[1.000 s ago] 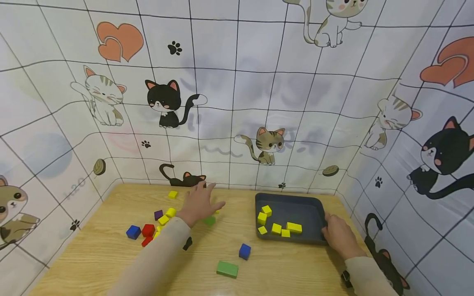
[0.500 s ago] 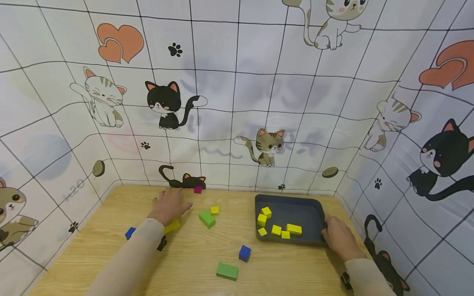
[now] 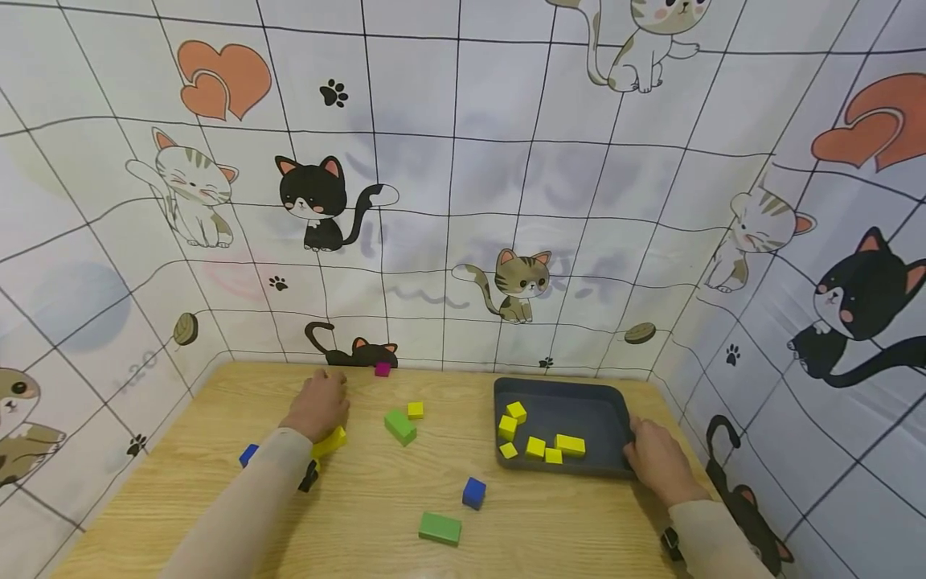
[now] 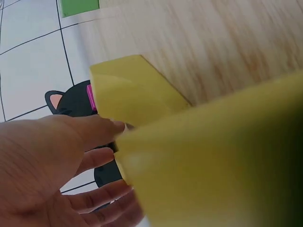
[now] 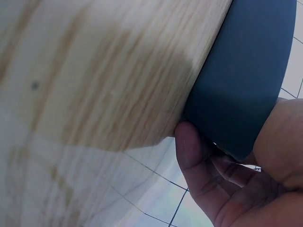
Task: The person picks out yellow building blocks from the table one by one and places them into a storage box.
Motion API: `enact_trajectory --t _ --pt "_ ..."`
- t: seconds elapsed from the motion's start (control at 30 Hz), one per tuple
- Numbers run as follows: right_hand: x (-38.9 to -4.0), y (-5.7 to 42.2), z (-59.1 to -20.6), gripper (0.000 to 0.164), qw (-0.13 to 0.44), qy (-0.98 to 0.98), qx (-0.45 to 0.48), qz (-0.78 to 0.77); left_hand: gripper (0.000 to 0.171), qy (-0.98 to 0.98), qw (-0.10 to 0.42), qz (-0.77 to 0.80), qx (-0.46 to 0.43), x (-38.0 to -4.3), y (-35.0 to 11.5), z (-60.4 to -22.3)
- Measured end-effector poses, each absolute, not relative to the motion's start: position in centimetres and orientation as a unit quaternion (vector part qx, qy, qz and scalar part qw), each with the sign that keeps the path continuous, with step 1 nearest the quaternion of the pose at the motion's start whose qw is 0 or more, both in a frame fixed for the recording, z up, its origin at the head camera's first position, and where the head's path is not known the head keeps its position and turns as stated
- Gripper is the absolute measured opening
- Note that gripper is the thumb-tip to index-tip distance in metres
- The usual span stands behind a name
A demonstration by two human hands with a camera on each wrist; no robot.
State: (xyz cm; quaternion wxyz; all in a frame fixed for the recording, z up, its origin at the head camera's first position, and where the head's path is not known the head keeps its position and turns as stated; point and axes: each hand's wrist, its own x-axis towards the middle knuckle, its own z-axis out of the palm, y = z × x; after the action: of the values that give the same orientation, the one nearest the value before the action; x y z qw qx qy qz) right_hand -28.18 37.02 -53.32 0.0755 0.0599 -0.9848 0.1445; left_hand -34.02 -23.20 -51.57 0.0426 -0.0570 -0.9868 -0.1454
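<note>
In the head view my left hand [image 3: 316, 404] is at the back left of the table, fingers bent downward. In the left wrist view its thumb and fingers pinch a small yellow block [image 4: 122, 169], mostly hidden behind two larger yellow blocks close to the camera. A yellow block [image 3: 331, 441] shows beside the left wrist, and a magenta block [image 3: 382, 369] lies right of the fingers by the wall. My right hand [image 3: 660, 456] grips the right rim of a dark grey tray [image 3: 599, 416], thumb and fingers around its edge. Several yellow blocks [image 3: 570, 445] lie in the tray's left and front part.
Between hand and tray lie a green block [image 3: 400, 427] and a small yellow cube [image 3: 415, 410]. Nearer are a blue cube [image 3: 473, 493] and a green rectangular block [image 3: 440, 528]. Another blue block [image 3: 248, 455] shows left of the sleeve. Cat-print walls enclose the wooden table [image 3: 362, 523].
My left hand has moved left from above the green block to the back-left yellow block, and its fingers have drawn together. The right hand stays on the tray.
</note>
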Motion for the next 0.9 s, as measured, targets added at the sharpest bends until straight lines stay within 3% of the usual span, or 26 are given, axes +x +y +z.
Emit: enact_trajectory --t 0.3,0.9 --pt "-28.12 36.89 -53.00 0.057 0.064 -0.985 0.056 0.150 0.016 -0.979 0.059 -0.181 -0.071 -34.14 -23.16 -51.88" --pt "-28.14 36.77 -52.87 0.058 0.052 -0.987 0.047 0.145 0.018 -0.973 0.092 -0.193 -0.091 -34.06 -22.36 -52.11"
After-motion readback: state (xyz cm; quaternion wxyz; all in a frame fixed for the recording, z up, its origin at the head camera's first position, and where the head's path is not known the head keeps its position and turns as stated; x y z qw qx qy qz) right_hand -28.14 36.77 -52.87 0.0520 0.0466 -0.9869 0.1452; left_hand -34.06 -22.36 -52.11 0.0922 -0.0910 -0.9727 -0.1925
